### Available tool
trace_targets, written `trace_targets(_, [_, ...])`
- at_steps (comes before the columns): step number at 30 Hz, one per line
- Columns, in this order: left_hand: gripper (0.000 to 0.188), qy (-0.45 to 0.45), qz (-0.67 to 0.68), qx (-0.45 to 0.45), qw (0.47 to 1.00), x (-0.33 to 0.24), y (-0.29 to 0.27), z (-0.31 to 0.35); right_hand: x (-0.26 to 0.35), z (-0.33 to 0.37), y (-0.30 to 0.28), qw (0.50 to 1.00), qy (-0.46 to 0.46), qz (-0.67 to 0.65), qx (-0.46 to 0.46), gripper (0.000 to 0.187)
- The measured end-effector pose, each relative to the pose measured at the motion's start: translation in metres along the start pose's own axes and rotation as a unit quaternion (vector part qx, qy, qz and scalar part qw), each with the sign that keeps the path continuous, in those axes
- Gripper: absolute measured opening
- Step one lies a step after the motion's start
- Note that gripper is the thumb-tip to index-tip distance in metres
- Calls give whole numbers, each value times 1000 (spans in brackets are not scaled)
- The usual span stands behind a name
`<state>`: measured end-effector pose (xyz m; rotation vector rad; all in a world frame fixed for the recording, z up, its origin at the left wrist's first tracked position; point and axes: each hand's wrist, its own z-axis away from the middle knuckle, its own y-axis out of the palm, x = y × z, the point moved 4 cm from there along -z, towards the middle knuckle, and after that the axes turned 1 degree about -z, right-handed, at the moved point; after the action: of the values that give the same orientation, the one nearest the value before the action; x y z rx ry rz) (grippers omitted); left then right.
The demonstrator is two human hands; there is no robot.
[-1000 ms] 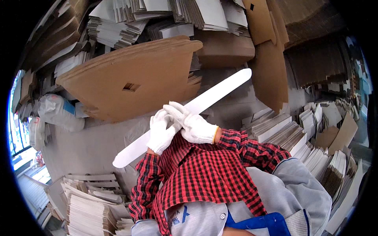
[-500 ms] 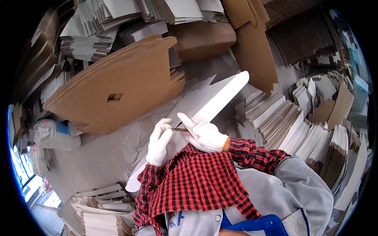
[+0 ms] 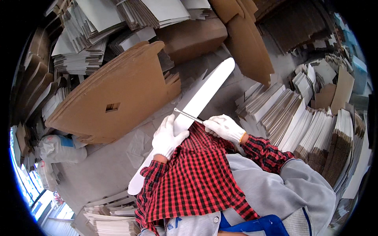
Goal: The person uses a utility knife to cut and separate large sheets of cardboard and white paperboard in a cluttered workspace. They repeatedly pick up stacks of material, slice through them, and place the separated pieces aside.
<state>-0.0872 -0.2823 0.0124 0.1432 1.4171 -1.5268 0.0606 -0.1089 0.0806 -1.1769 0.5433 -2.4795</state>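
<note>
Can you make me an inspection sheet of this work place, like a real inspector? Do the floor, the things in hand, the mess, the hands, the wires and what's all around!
Surface: grey floor, bare in places.
Things in hand: long white strip with rounded ends, lying slantwise; slim metal tool across it.
Clutter: brown cardboard sheets stacked ahead; crumpled sheeting on the floor.
Hands: white gloves on both; left hand on the strip, its grip partly hidden; right hand has its fingers closed on the tool.
Cables: nothing seen.
Surroundings: bundled cardboard pieces on the right; white sacks and a bright opening on the left.
</note>
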Motion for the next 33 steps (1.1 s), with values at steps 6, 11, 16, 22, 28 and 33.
trace_targets(6, [75, -113, -58, 33, 991, -10, -13, -10, -23, -7, 20, 994, 23, 68, -82, 43])
trace_targets(11, [75, -79, -47, -32, 995, -13, -19, -7, -21, -16, 29, 991, 81, 34, -100, 49])
trace_targets(16, [75, -40, -48, -49, 997, -17, -22, -5, -6, -16, 40, 985, 53, 67, -147, 48])
trace_targets(22, [74, -10, -80, -48, 996, -9, -18, -8, -12, -16, 49, 980, 144, 63, -125, 46])
trace_targets(28, [75, 4, -99, -61, 993, -4, -16, -12, -13, -16, 56, 979, 136, 42, -149, 43])
trace_targets(33, [76, 6, -100, -60, 993, 1, -20, -15, -14, -21, 62, 981, 111, 43, -153, 41])
